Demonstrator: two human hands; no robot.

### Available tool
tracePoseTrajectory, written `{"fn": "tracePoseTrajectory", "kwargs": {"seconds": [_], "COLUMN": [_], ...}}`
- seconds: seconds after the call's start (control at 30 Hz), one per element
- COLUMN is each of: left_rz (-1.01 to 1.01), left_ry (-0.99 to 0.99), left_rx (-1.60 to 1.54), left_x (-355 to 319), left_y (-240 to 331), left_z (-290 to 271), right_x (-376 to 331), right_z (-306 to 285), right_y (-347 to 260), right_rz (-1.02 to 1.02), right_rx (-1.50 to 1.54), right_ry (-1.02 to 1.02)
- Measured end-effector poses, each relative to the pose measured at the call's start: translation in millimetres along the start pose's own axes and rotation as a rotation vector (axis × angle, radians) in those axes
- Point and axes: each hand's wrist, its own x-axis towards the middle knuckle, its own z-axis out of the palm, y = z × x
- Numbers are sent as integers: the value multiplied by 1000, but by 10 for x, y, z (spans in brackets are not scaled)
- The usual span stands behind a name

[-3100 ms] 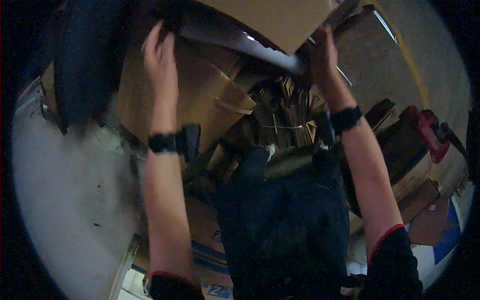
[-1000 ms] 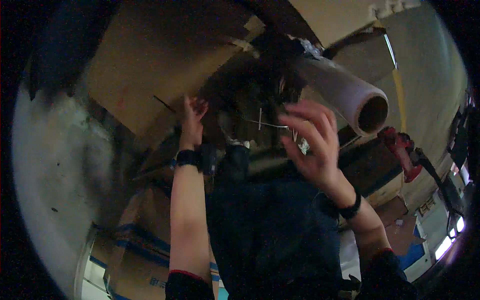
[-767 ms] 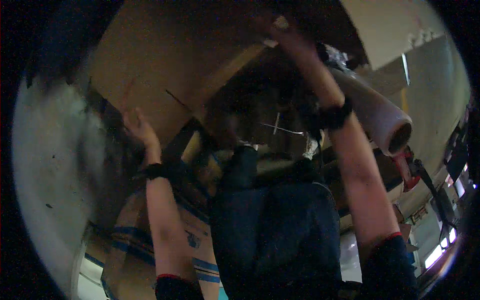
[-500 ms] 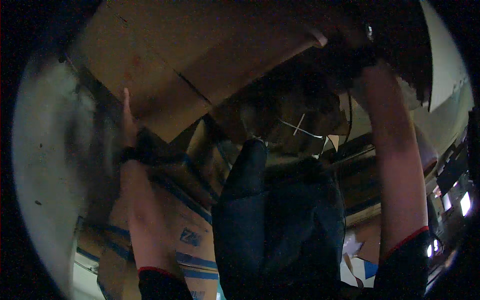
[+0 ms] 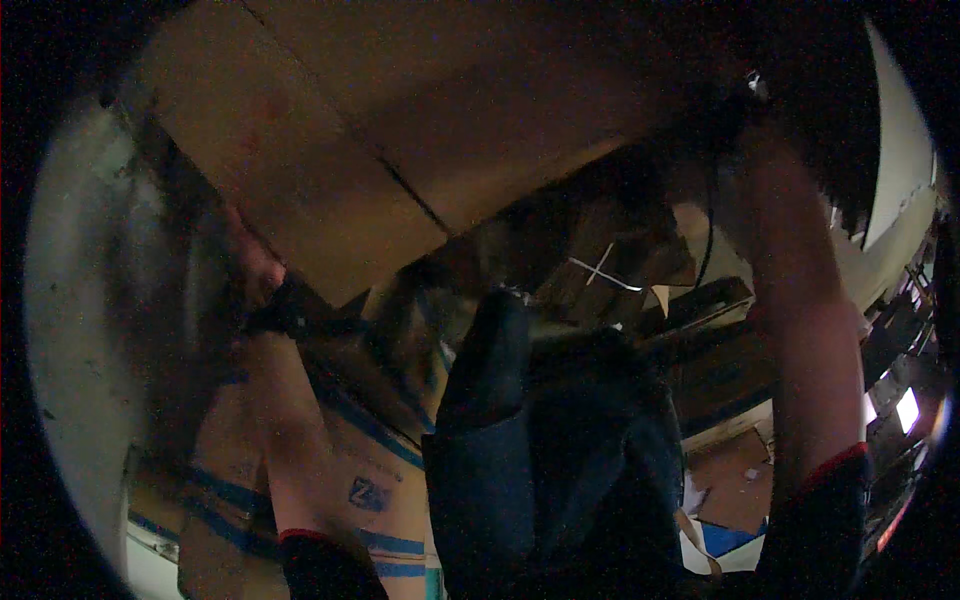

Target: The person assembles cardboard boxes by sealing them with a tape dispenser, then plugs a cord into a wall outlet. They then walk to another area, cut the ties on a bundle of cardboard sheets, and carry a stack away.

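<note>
A large brown cardboard box (image 5: 330, 150) fills the top of the view, with a dark seam running across it. My left hand (image 5: 258, 262) is at the box's lower left edge, its fingers against the side and partly out of sight. There is a dark band (image 5: 275, 315) on that wrist. My right arm (image 5: 800, 260) reaches up toward the box's right end. Deep shadow hides the right hand, so its fingers do not show.
Cardboard boxes with blue stripes (image 5: 370, 490) stand low at the left. A pale wall (image 5: 75, 330) rises on the left. Below the large box, a dark brown carton (image 5: 600, 260) carries a white cross of strap. My dark trousers (image 5: 570, 450) take up the lower middle.
The large box has shifted slightly in view, its near corner a little to the right and lower. My left fingers, earlier stretched up flat along the box, now sit lower at its edge.
</note>
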Motion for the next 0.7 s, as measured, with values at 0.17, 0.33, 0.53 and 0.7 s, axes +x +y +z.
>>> {"fn": "tracePoseTrajectory", "kwargs": {"seconds": [0.17, 0.33, 0.53, 0.7], "left_rz": [-192, -290, -328, -331], "left_ry": [12, -35, -96, -83], "left_rx": [-228, -270, -344, -363], "left_x": [-155, -98, -89, -414], "left_y": [348, 293, 226, 366], "left_z": [-117, -247, -38, -378], "right_x": [-727, -1035, -767, -1440], "right_z": [-505, -365, -315, -640], "right_y": [205, 531, 619, 823], "right_rz": [122, 230, 225, 295], "right_rx": [79, 201, 309, 381], "right_ry": [40, 19, 8, -23]}}
